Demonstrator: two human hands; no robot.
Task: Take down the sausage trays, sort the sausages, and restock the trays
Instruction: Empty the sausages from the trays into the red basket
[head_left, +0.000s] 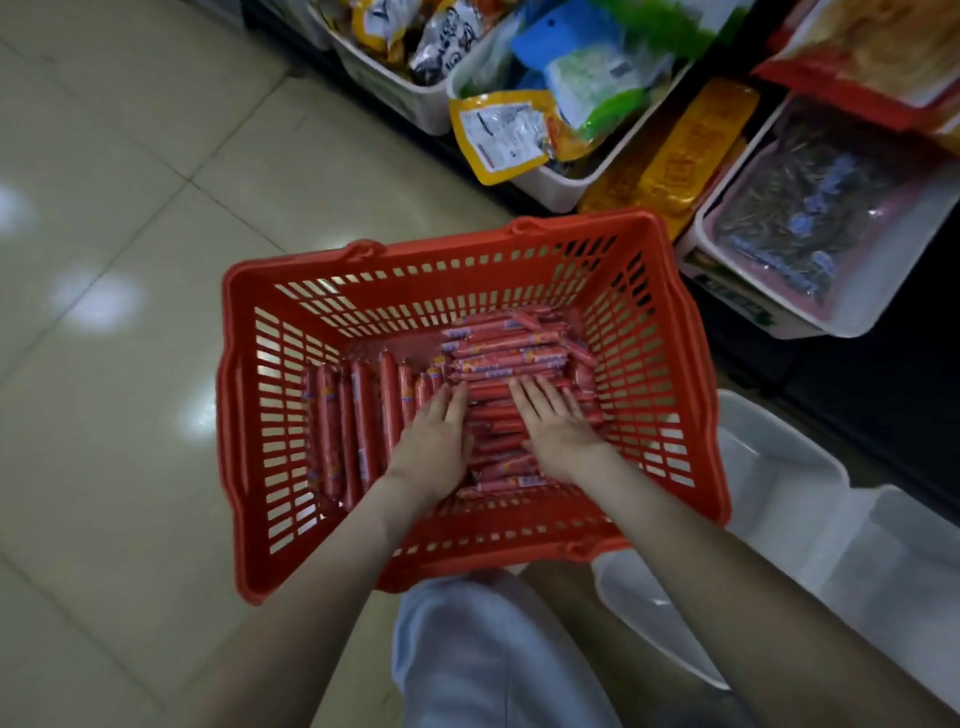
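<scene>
A red plastic basket (670, 332) stands on the floor in front of me, its bottom covered with several red wrapped sausages (506, 348). One group on the left lies lengthwise away from me, a pile on the right lies crosswise. My left hand (434, 441) rests flat on the sausages near the middle, fingers straight. My right hand (556, 423) lies flat on the crosswise pile beside it, fingers spread. Two white trays (810, 499) stand on the floor at the right of the basket, with nothing visible inside them.
Low shelves at the top and right hold white bins (561, 182) of packaged snacks, yellow packs (685, 150) and a bin of dark dried goods (800, 213). Beige floor tiles (114, 291) spread to the left. My knee in light trousers (467, 654) is below the basket.
</scene>
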